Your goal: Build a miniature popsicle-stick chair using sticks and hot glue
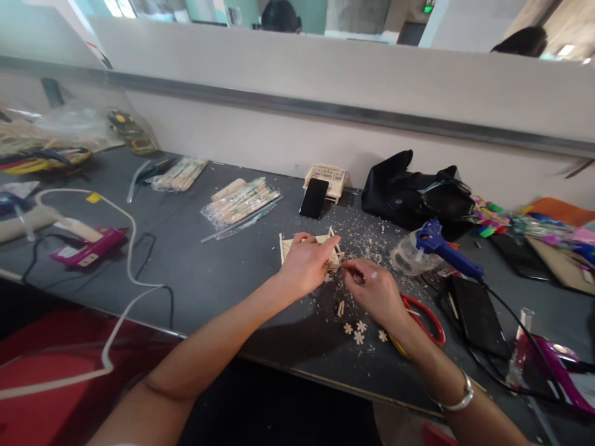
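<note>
My left hand (304,263) grips a small wooden stick-built model (290,243) standing on the grey table (195,272). My right hand (374,290) is beside it, fingers pinched at the model's right corner on what looks like a tiny wooden piece. Several small wooden flower cutouts (357,331) and short stick bits (341,308) lie just in front of my hands. Wood shavings are scattered around the model.
Red-handled cutters (425,319) lie under my right wrist. A blue glue gun (441,248), black bag (413,192), phone (313,198) leaning on another wooden model (330,176), packs of sticks (239,201), black device (476,313), cables and coloured clutter surround the spot.
</note>
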Tool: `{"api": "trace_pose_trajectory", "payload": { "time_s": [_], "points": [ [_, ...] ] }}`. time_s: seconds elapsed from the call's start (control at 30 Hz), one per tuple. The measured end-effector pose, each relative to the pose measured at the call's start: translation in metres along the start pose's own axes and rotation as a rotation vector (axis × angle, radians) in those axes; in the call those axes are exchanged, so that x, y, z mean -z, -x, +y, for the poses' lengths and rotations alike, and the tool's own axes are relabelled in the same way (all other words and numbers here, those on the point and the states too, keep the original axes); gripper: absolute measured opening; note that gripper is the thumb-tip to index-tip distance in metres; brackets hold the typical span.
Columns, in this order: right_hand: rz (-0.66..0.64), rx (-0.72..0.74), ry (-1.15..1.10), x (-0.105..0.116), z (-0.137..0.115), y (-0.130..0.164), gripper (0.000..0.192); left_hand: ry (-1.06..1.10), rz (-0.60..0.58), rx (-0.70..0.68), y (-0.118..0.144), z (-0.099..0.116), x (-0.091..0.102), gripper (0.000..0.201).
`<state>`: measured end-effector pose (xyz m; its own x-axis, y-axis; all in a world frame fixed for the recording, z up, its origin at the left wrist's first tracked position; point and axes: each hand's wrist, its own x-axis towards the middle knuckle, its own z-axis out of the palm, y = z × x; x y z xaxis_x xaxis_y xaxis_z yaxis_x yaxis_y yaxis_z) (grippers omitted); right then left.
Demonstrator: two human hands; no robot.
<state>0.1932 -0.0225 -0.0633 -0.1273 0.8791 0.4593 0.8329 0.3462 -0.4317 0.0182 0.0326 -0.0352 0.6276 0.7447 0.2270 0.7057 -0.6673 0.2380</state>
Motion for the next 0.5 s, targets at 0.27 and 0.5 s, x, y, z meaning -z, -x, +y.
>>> {"api": "trace_pose_trajectory", "payload": {
  "time_s": [0.27, 0.5],
  "points": [
    [0.006, -0.036, -0.174, -0.019, -0.009, -0.008, 0.017, 0.008, -0.069, 0.044, 0.000, 0.004, 0.009, 0.058],
    [-0.260, -0.090, -0.197, 0.020, 0.007, 0.011, 0.016, 0.037, 0.073, 0.032, 0.038, -0.024, 0.028, 0.059]
  ]
}}
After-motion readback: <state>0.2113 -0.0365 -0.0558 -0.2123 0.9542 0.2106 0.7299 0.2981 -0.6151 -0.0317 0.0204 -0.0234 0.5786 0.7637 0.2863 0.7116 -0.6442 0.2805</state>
